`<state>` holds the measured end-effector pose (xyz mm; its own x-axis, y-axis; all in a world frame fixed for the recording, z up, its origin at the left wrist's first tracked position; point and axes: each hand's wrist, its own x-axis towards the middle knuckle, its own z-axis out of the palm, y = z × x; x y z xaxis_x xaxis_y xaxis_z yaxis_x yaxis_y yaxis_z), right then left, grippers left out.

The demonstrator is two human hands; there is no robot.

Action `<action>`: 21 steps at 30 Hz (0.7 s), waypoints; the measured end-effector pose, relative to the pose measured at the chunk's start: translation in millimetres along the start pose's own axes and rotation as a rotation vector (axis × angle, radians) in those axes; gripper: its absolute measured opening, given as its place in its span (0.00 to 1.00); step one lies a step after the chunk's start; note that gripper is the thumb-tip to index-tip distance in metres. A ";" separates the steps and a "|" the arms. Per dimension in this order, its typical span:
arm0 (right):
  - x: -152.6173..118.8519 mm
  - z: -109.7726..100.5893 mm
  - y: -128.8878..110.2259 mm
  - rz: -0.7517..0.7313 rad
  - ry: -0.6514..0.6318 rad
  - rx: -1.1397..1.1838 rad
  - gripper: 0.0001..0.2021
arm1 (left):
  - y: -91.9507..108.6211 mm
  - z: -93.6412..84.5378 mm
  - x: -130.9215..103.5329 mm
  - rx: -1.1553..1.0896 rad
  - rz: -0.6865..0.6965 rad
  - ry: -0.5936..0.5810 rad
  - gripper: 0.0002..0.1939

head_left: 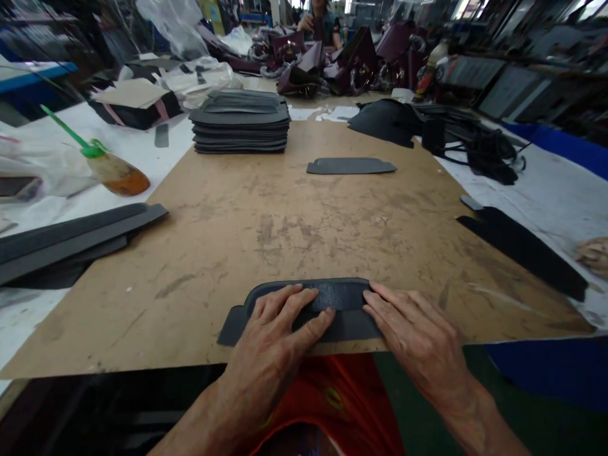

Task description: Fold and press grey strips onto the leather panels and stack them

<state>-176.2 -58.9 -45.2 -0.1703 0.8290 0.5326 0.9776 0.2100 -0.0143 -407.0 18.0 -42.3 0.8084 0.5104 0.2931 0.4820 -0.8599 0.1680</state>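
A dark grey panel (pixel 349 324) lies flat near the table's front edge, with a darker, shiny strip (pixel 339 296) along its upper part. It has rounded top corners and a tab at the left end. My left hand (pixel 280 329) rests on the panel's left half, fingers spread and pressed down, thumb pointing right. On the panel's right end lies my right hand (pixel 411 323), its stretched fingers close together and the tips touching the strip's end. The right thumb is mostly hidden.
A stack of dark panels (pixel 240 130) stands at the back left of the brown board (pixel 228 234), with a single grey piece (pixel 351 166) to its right. Black pieces lie at both sides. A green-nozzled bottle (pixel 116 171) lies left. Dark red bags (pixel 351 63) and a person are behind.
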 end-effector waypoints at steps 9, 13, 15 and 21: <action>0.0 -0.1 -0.9 0.052 -0.029 0.034 0.13 | -3.1 -2.6 0.9 0.026 0.028 -0.084 0.25; -1.0 -0.3 -0.7 0.071 -0.040 0.039 0.14 | -6.5 -2.8 1.2 0.009 0.062 -0.079 0.24; -0.7 -0.7 -1.1 0.080 -0.030 0.041 0.13 | -7.0 -2.8 2.1 0.008 0.054 -0.086 0.24; 2.7 -0.1 -3.7 0.118 -0.007 0.077 0.11 | -6.1 -4.6 2.4 0.018 0.042 -0.130 0.26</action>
<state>-180.3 -57.5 -43.7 -0.0557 0.8538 0.5177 0.9786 0.1495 -0.1412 -409.6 24.4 -38.3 0.8645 0.4713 0.1748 0.4517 -0.8809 0.1412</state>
